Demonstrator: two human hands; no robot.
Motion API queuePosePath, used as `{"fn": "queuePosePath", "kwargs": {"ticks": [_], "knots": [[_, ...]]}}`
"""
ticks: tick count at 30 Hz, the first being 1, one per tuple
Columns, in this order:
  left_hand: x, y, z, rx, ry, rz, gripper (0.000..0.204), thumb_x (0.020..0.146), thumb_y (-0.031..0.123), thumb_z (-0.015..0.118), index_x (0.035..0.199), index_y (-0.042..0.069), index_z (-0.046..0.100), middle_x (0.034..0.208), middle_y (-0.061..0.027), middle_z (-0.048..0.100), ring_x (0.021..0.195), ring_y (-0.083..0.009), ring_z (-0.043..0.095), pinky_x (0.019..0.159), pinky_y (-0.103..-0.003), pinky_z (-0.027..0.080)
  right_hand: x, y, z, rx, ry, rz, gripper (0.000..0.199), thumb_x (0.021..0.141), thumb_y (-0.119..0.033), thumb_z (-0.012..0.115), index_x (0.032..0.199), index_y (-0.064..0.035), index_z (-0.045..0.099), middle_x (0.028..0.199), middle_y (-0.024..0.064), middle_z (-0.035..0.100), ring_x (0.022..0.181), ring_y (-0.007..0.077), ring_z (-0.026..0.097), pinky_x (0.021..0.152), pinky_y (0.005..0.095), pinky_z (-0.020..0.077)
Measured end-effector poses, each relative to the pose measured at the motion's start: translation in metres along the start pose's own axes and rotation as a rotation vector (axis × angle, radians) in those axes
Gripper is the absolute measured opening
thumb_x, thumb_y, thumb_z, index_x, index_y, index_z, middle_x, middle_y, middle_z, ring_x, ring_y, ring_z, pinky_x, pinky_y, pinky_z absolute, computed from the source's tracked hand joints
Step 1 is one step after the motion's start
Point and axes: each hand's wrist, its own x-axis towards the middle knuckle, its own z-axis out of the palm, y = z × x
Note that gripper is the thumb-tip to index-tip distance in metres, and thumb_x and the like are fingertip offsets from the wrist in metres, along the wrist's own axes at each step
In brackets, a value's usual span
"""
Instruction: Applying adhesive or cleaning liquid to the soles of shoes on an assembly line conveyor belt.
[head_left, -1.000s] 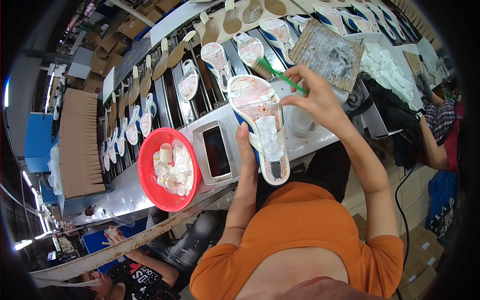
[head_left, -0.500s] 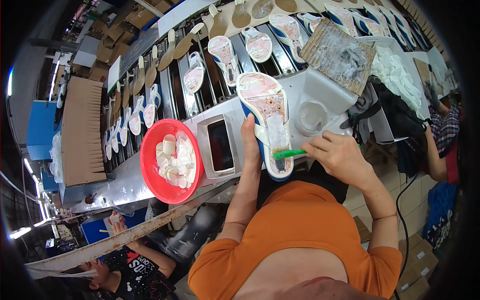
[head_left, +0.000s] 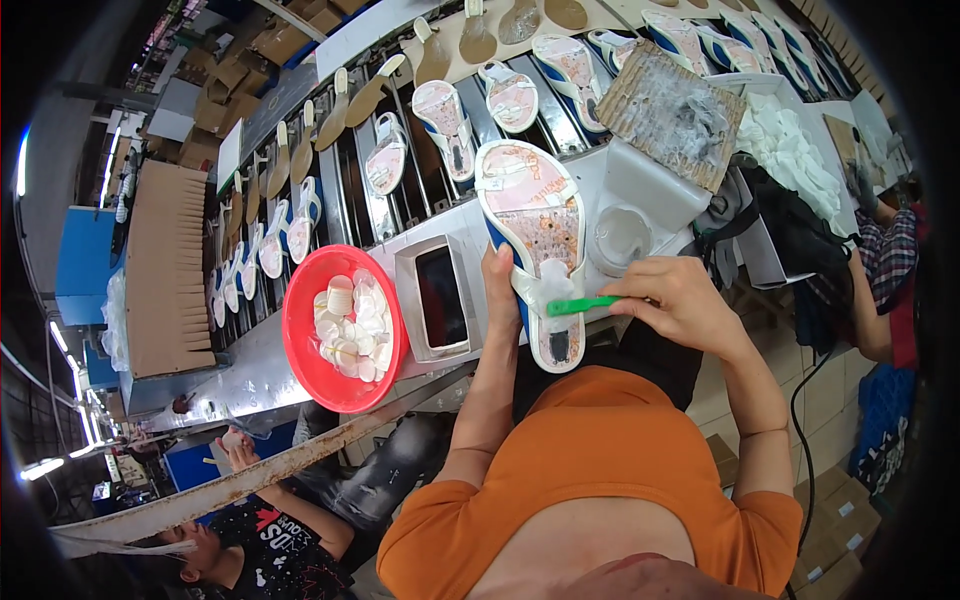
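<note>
In my left hand [head_left: 500,288] is a sandal on a blue shoe last [head_left: 530,215], its underside facing up. The fingers wrap its left side near the narrow heel end. White straps fold over the pinkish, speckled sole, and a wet-looking white patch [head_left: 553,275] covers the part near the heel. My right hand [head_left: 680,305] grips a green-handled brush [head_left: 590,304]. Its head touches the sole at the lower edge of the white patch, just above a dark slot. A clear cup [head_left: 622,235] stands on the bench right of the sandal.
A red basin [head_left: 293,320] of white round pieces and a white-rimmed tray [head_left: 404,275] lie left. Behind, a roller conveyor [head_left: 378,212] carries sandals and tan soles. A smeared corrugated board [head_left: 640,75] sits back right. Co-workers are at lower left and far right.
The sandal has tilted slightly, its heel end coming a little toward me. The white patch looks shorter and broader than before. My right hand has shifted slightly with the brush.
</note>
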Motion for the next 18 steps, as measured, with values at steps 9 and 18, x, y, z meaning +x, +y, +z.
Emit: {"fn": "queuePosePath", "kwargs": {"ticks": [9, 18], "knots": [[-0.001, 0.006, 0.002, 0.148, 0.058, 0.074, 0.068, 0.084, 0.048, 0.057, 0.127, -0.004, 0.048, 0.114, -0.0141, 0.060, 0.099, -0.0209, 0.060, 0.087, -0.033, 0.047, 0.001, -0.004, 0.008, 0.006, 0.063, 0.187, 0.016, 0.084, -0.020, 0.067, 0.093, -0.0074, 0.071, 0.073, 0.0069, 0.059, 0.070, 0.0283, 0.060, 0.059, 0.0396, 0.0443], [0.005, 0.009, 0.001, 0.111, 0.080, 0.139, 0.057, 0.086, 0.041, 0.056, 0.122, -0.003, 0.052, 0.108, -0.0113, 0.062, 0.096, -0.0185, 0.061, 0.086, -0.030, 0.048, 0.009, -0.008, 0.025, -0.175, 0.304, 0.174, 0.012, 0.085, -0.019, 0.066, 0.090, -0.0086, 0.069, 0.071, 0.0047, 0.057, 0.069, 0.0256, 0.058, 0.057, 0.0381, 0.0441]]}}
